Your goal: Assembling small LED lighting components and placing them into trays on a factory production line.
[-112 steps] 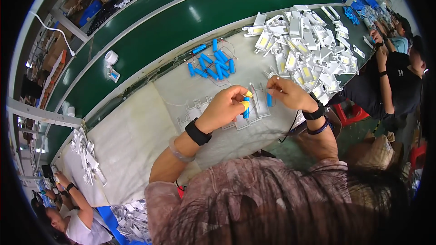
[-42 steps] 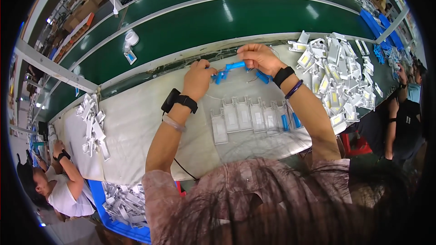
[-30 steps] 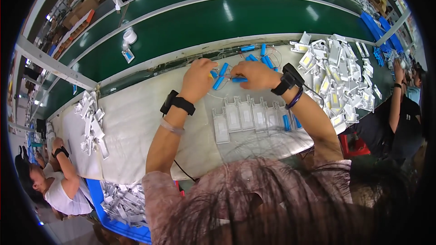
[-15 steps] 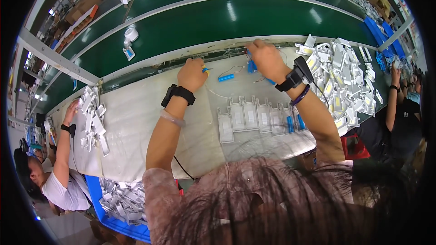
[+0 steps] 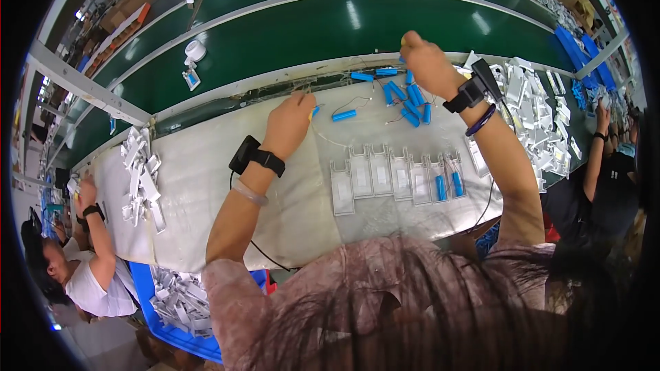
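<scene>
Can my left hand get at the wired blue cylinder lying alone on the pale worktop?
Probably yes: your left hand is close to that blue cylinder, with bare pale worktop between, though it seems to pinch a small blue piece.

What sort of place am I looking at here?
Probably a factory assembly line: a long green belt runs past, blue cylinders with thin wires lie loose, and flat pale rectangular casings lie in a row.

cylinders (image 5: 344, 115): bright blue | holders (image 5: 342, 192): whitish | conveyor (image 5: 275, 34): green (pale glare streaks) | shirt (image 5: 302, 268): mottled dusty pink
</scene>
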The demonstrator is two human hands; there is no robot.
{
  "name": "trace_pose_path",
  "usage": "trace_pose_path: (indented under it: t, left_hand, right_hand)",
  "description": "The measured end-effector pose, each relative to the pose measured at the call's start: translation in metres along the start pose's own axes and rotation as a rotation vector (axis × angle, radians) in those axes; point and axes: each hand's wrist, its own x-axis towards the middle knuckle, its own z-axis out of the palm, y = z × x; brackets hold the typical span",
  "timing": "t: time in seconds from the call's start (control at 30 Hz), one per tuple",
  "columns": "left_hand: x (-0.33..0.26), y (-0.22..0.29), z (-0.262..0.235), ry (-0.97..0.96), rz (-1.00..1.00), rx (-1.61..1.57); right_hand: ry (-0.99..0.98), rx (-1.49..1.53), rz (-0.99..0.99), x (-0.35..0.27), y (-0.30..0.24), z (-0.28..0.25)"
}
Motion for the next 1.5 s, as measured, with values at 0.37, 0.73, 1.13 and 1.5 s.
trace_pose_path:
  t: [0.37,0.73,1.13,1.5]
  left_hand:
    - [-0.007,0.018,-0.029,-0.205,-0.232,0.056]
    - [-0.013,-0.005,-0.031,-0.272,0.065,0.018]
    - [-0.022,0.001,-0.029,-0.162,-0.136,-0.085]
    - [-0.022,0.026,-0.023,-0.109,0.116,-0.072]
  right_hand:
    - [-0.411,0.940,0.229,-0.083,-0.058,-0.043]
    - [-0.264,0.998,0.416,-0.136,-0.064,-0.058]
    - [-0.341,1.104,0.463,-0.156,-0.080,-0.041]
    - [-0.302,1.053,0.436,-0.155,-0.082,-0.041]
